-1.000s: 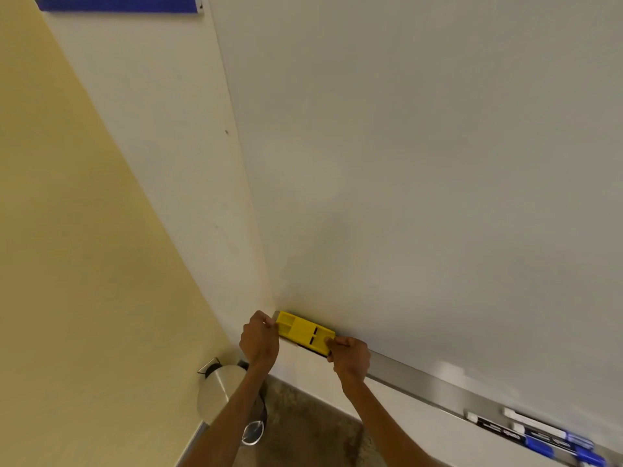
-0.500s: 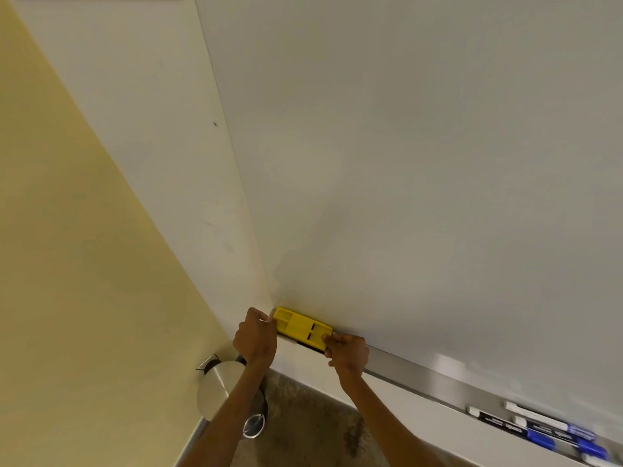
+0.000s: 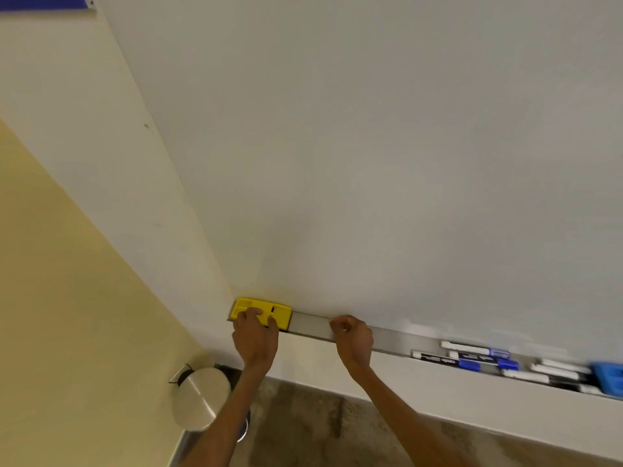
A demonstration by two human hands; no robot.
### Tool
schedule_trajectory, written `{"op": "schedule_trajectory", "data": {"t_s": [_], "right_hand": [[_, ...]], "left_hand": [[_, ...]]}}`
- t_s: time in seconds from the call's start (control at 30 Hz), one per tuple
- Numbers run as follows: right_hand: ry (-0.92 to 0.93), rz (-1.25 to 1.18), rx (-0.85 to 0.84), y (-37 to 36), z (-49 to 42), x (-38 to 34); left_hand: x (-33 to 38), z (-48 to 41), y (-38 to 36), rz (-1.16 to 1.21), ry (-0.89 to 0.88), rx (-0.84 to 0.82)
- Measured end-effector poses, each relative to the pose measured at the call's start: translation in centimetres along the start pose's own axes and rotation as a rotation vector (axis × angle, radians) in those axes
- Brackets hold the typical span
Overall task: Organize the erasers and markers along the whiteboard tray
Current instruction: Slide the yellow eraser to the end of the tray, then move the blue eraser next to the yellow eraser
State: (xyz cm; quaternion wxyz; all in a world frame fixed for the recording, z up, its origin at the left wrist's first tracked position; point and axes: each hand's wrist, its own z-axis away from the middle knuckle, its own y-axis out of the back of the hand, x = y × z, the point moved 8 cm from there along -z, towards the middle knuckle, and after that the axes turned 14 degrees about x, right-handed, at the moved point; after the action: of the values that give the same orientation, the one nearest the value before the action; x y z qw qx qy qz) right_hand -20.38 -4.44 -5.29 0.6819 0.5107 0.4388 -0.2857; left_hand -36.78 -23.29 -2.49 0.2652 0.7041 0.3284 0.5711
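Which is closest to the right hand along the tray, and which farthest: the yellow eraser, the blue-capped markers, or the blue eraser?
From the right hand:
1. Yellow eraser, at the tray's left end, under the left hand.
2. Blue-capped markers, to the right on the tray.
3. Blue eraser, farthest right, at the picture's edge.

Lighting is even, soft and moderately bright, with no hard shadows; only a faint grey shade lies on the whiteboard [image 3: 371, 146] above the tray [image 3: 312, 324]. A pale glare streak sits on the tray toward 4 o'clock, just left of the markers [image 3: 472, 357]. Wide-angle distortion bows the board's edges, and motion blur smears the markers and the blue eraser [image 3: 611, 375] at 4 o'clock, while the yellow eraser [image 3: 279, 310] stays fairly crisp.
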Motion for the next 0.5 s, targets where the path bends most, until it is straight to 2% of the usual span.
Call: {"op": "schedule_trajectory", "data": {"t_s": [0.17,0.33,0.5], "right_hand": [[0.041,0.014,0.107,6.6,-0.8,2.0],[0.046,0.038,0.245,14.5,-2.5,5.3],[0.04,0.105,0.366,24.3,-4.7,9.6]], "left_hand": [[5.2,5.9,-1.8,0.066,-0.103,-0.072],[9.3,11.0,-3.2,0.143,-0.13,-0.086],[14.2,18.1,-5.7,0.179,-0.154,-0.167]]}}
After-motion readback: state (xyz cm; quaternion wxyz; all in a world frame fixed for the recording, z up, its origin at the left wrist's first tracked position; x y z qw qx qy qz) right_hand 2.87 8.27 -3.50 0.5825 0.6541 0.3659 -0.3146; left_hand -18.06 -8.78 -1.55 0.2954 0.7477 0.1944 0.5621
